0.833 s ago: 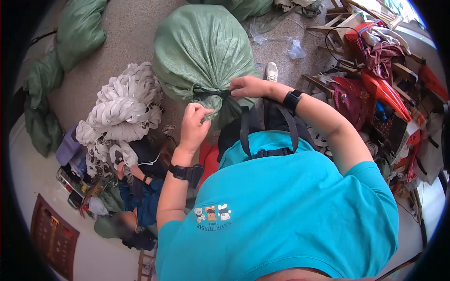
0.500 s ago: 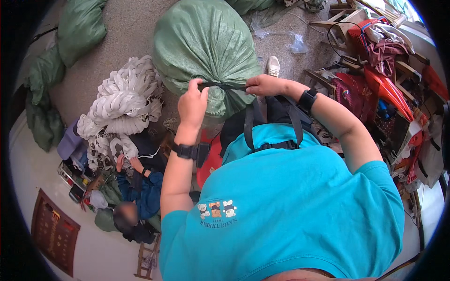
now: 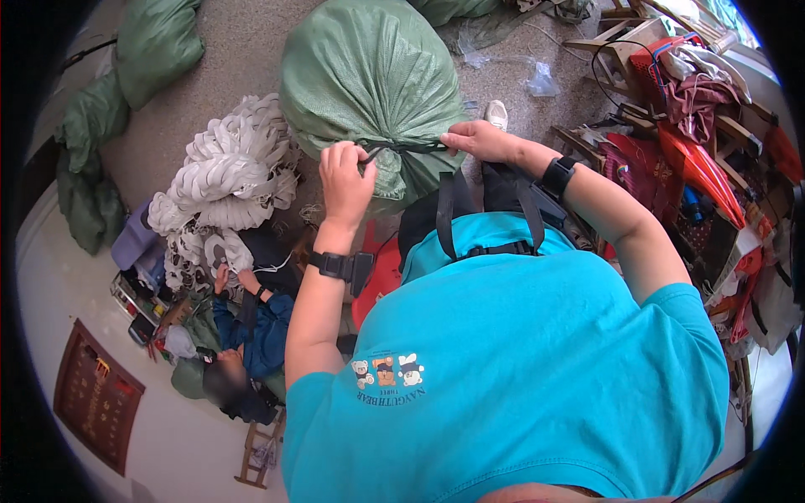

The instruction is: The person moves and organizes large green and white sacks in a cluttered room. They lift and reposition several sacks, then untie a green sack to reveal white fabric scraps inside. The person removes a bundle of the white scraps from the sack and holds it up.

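Note:
A big, full green woven sack [image 3: 369, 75] stands in front of me, its neck gathered and bound with a black tie [image 3: 407, 147]. My left hand [image 3: 345, 180] is closed on the tie's left end, fingers bent over the near side of the sack. On the other side my right hand [image 3: 482, 139] pinches the tie's right end between thumb and fingers. Between the two hands the black strip runs across the gathered cloth. A bunched tuft of the sack's mouth [image 3: 388, 174] sticks out below it, next to my left hand.
To the left lies a large heap of white looped strips [image 3: 231, 168], where a co-worker in blue [image 3: 264, 331] handles some. More green sacks [image 3: 159, 50] rest at far left. Wooden stools [image 3: 625, 63] and red bags [image 3: 696, 172] crowd the right. A red seat [image 3: 375, 281] shows below my left wrist.
My left hand has turned, its fingers now curled more over the tie. My right hand stays at the tie's right end. The whole view has shifted slightly.

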A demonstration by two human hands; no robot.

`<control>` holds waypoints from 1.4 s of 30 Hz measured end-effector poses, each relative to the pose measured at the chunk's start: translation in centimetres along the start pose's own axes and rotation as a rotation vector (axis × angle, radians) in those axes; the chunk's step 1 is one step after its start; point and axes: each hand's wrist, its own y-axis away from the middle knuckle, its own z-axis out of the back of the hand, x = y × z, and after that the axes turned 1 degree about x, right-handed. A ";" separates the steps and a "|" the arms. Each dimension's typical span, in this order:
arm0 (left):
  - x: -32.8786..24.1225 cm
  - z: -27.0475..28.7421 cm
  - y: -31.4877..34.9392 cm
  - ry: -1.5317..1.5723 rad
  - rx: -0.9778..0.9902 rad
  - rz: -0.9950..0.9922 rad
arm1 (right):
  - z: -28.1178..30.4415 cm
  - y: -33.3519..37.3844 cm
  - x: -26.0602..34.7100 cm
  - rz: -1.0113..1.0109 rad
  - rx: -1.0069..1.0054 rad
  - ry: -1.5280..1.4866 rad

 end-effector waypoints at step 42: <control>1.3 -0.6 5.6 0.975 0.058 0.824 | -3.8 -7.4 1.2 0.184 -0.006 0.095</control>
